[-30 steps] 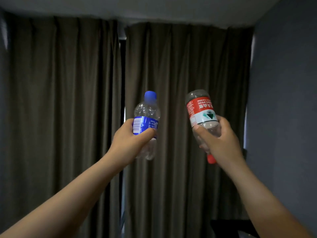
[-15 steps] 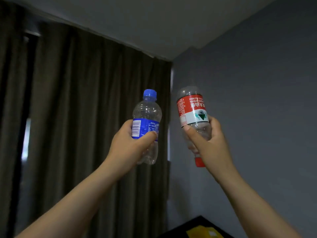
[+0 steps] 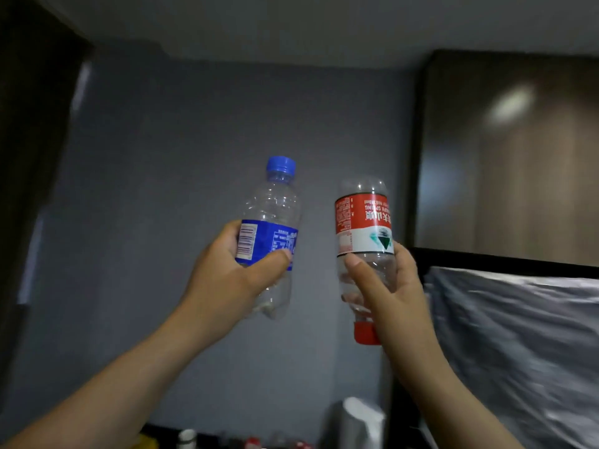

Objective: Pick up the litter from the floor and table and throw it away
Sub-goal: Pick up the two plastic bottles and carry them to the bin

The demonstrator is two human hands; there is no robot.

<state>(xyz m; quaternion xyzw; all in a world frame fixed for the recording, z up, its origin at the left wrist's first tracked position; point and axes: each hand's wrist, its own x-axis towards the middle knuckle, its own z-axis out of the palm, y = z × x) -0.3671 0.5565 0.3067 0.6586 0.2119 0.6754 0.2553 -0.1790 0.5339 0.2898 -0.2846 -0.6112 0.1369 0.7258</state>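
Observation:
My left hand [image 3: 227,273] grips an empty clear bottle with a blue label and blue cap [image 3: 272,218], held upright at chest height. My right hand [image 3: 392,293] grips a second empty clear bottle with a red and white label [image 3: 364,222], held upside down so its red cap points down. The two bottles are side by side, a short gap apart, in front of a grey wall. Both arms reach forward and up.
A wood-look panel with a dark frame [image 3: 518,150] stands at the right above a sheet of crinkled plastic film [image 3: 518,345]. A dark curtain [image 3: 29,157] fills the left edge. Along the bottom edge are a white kettle [image 3: 359,422] and small items, blurred.
The view has swung to the right, from the curtains to the grey wall and the wood panel. Both hands keep the same hold on their bottles.

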